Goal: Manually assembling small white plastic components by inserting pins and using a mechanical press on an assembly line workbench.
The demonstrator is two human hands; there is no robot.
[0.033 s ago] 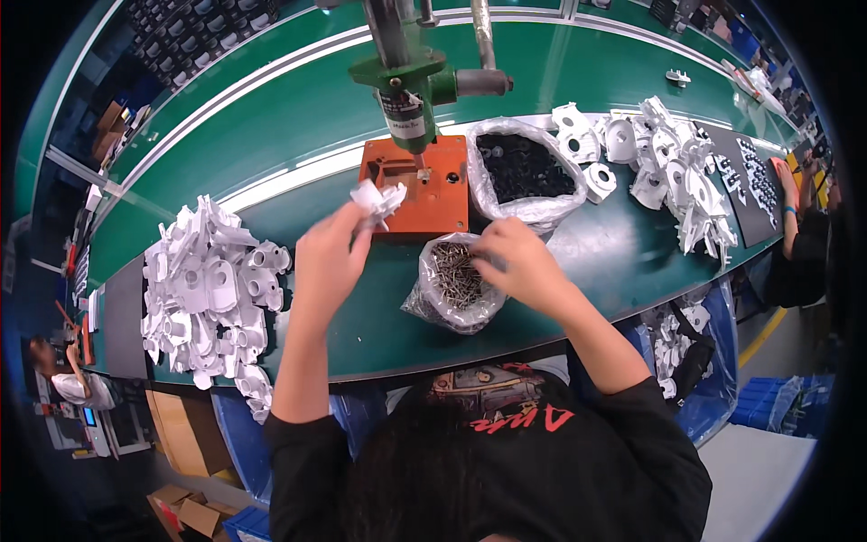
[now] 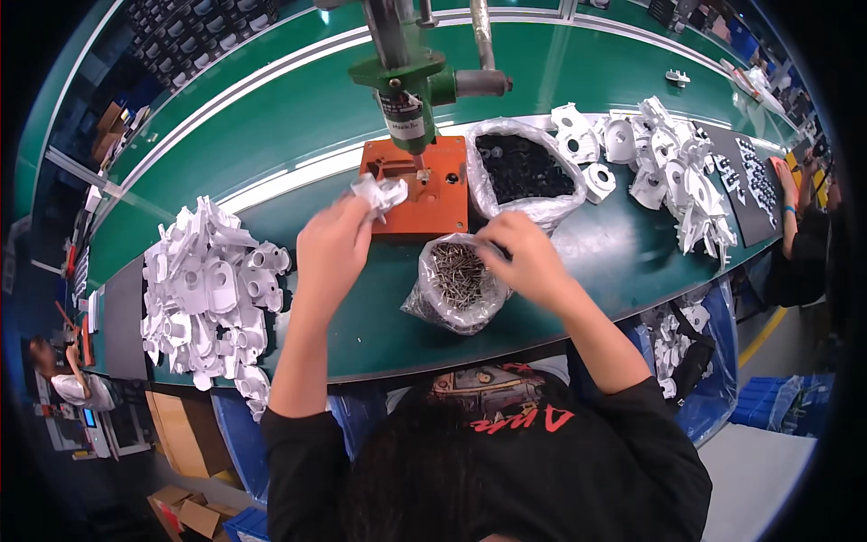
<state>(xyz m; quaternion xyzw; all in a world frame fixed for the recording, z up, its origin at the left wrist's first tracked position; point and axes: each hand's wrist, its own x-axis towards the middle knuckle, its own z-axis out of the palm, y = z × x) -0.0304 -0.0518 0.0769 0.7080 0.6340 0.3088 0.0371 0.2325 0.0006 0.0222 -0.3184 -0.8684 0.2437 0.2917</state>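
Observation:
My left hand (image 2: pixel 339 237) grips a white plastic part (image 2: pixel 383 191) and holds it above the front left of an orange fixture block (image 2: pixel 435 210). The part's lower side is partly hidden by my fingers. My right hand (image 2: pixel 528 257) hovers over the right rim of a clear plastic bag (image 2: pixel 492 307) filled with metal screws (image 2: pixel 458 275). Its fingers are bent in toward the thumb; whatever they pinch is too small to make out. Over the fixture hangs a green press head (image 2: pixel 408 126), its thin tip (image 2: pixel 420 163) pointing down at the block.
Heaped white parts lie at left (image 2: pixel 203 298) and right (image 2: pixel 677 172) on the green bench (image 2: pixel 361 339). Behind the screws stands a bag of black pieces (image 2: pixel 524 167). A dark mat (image 2: pixel 759 221) carries small parts at far right. Co-workers' arms (image 2: pixel 791 203) show at both sides.
My right hand has risen slightly away from the screws, toward the far rim of their bag. The white part in my left hand has turned a little.

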